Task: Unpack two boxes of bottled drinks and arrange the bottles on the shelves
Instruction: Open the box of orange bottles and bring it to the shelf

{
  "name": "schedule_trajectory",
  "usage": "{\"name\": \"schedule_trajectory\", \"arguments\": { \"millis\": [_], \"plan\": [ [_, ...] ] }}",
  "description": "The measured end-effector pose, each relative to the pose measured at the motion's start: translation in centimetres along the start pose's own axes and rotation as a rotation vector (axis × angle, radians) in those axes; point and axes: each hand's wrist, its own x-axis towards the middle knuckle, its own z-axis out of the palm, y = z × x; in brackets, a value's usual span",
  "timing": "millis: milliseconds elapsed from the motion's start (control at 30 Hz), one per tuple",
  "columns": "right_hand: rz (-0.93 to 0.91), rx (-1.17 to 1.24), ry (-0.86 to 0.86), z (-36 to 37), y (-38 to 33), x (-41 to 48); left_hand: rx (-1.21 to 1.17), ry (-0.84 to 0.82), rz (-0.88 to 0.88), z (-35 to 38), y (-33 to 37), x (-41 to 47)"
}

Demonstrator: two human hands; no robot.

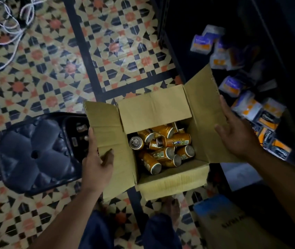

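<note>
1. A second box [233, 229] sits in shadow on the floor at the lower right, nearest the person.
2. The left hand [96, 159] grasps the open box's left flap, with the thumb on top and the fingers curled behind.
3. The right hand [236, 130] is released, fingers straight and spread at the right flap; whether it touches the flap is unclear.
4. Between the hands, the cardboard box [171, 182] stands on the patterned tile floor [53, 78], and orange-labelled bottles [161, 146] lie jumbled inside it.
5. A dark padded stool [35, 153] sits just left of the box.
6. Farther right, a dark shelf [162, 29] holds white-and-orange packets [247, 105].
7. White cables [8, 20] tangle at the far left.
</note>
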Motion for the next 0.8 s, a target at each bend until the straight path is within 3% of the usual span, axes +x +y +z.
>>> {"name": "schedule_trajectory", "arguments": {
  "millis": [633, 700, 800],
  "plan": [
    [0.149, 0.049, 0.044, 1.2, 3.7, -1.7, -0.066, 0.040, 0.001, 2.0, -3.5, -1.7],
    [0.152, -0.086, 0.091, 1.7, 4.1, -1.4, 0.071, 0.075, -0.016, 2.2, -3.9, -1.2],
    [0.007, -0.232, 0.190, 3.3, 5.0, -1.2, 0.562, 0.142, -0.006, 2.5, -4.7, -0.1]
  ]
}}
